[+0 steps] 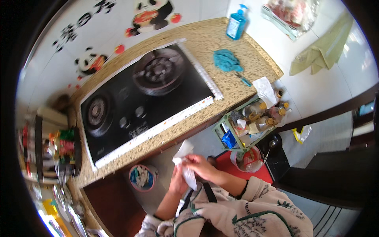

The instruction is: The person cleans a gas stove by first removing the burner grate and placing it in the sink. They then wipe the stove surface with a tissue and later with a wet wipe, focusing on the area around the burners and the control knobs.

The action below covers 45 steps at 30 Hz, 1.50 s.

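Observation:
A crumpled white paper tissue (186, 170) is between my two hands, held in front of my body and below the counter edge. My left hand (178, 180) grips it from beneath, while the fingers of my right hand (200, 166) pinch its middle from the right. One end sticks up past the fingers and another hangs down toward my lap. Beyond my hands lies the black gas stove (148, 97) set in a speckled stone countertop (201, 38). Parts of both palms are hidden by the tissue.
A blue pump bottle (236, 25), a teal cloth (226, 60) and a small teal-handled tool (243, 79) rest on the counter. A green rack (225, 126) holds several bottles, with white paper (264, 91) on top. Two bins, one left (142, 189) and one right (232, 158), stand below.

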{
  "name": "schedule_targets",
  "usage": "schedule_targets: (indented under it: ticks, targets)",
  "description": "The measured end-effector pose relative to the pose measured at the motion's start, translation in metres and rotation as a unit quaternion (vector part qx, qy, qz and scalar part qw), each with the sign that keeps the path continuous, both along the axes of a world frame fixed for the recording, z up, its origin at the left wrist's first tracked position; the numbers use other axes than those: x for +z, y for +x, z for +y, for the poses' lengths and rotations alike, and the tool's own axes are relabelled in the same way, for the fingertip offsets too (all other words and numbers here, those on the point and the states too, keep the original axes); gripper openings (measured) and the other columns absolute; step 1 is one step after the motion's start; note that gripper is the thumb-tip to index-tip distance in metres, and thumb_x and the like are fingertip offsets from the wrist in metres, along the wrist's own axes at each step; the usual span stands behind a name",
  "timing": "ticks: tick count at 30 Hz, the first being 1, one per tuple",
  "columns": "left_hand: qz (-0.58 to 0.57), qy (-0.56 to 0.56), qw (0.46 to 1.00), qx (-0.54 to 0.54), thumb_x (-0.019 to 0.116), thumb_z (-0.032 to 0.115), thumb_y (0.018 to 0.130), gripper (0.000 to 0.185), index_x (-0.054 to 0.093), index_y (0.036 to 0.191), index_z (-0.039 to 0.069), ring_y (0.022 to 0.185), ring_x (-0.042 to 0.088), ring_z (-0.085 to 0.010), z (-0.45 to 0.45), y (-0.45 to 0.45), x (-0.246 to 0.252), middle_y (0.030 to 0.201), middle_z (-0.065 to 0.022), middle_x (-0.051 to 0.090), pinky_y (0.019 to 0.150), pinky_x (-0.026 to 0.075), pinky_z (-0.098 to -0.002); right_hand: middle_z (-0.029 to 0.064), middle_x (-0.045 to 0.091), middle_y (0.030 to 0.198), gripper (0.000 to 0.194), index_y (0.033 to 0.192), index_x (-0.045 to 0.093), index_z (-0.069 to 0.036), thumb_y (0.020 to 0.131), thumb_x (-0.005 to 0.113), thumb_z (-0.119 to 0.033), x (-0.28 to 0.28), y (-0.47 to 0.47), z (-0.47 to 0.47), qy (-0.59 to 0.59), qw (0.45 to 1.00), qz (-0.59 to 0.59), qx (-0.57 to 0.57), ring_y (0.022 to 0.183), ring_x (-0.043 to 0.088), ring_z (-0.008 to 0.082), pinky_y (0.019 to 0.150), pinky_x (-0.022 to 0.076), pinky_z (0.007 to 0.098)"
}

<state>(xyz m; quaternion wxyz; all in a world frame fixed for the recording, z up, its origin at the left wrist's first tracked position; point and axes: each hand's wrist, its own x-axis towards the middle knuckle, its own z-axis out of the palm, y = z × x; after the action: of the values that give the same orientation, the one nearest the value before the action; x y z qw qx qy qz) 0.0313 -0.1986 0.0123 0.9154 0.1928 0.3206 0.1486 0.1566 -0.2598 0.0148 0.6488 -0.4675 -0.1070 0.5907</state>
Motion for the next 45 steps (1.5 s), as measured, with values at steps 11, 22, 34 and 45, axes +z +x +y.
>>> schedule_targets:
  ticks: [11,22,34,45]
  targets:
    - [-0.131,-0.001,0.977,0.166,0.049,0.046,0.098,0.04,0.056,0.114,0.01,0.094,0.064,-0.0235,0.031,0.008,0.088,0.106,-0.0086,0.064,0.081,0.055,-0.0384,0.0141,0.033,0.148,0.076,0.148,0.027,-0.002,0.088,0.068,-0.027,0.103,-0.043,0.002,0.114,0.838,-0.51,-0.157,0.131,0.037,0.0254,0.11,0.0287,0.0389]
    - [-0.095,0.281,0.935,0.196,0.042,0.02,0.101,0.054,0.024,0.151,0.009,0.137,0.035,-0.0222,-0.002,-0.012,0.135,0.148,-0.0091,0.036,0.113,0.029,-0.0347,0.0171,0.032,0.152,0.065,0.151,0.024,-0.003,0.102,0.042,-0.042,0.134,-0.071,0.053,0.207,0.905,-0.344,-0.141,0.142,0.029,0.028,0.115,0.023,0.0377]
    - [-0.085,0.15,0.951,0.255,0.032,0.044,0.104,0.055,0.025,0.153,0.019,0.143,0.026,-0.0225,0.048,-0.022,0.099,0.157,-0.0036,0.027,0.116,0.022,-0.0408,0.0108,0.019,0.159,0.057,0.152,0.023,-0.008,0.102,0.038,-0.031,0.11,-0.096,0.031,0.236,0.761,-0.603,0.045,0.147,0.011,0.0366,0.117,0.0108,0.0492]
    - [-0.047,0.034,0.997,-0.042,0.033,0.048,0.103,0.059,0.041,0.143,0.004,0.13,0.046,-0.0281,0.069,0.074,0.081,0.142,-0.0121,0.047,0.108,0.034,-0.0399,0.0168,0.057,0.105,0.044,0.125,0.052,-0.006,0.084,0.067,-0.008,0.04,0.097,0.067,0.004,0.765,-0.628,-0.14,0.096,0.06,0.0352,0.081,0.0489,0.0418]
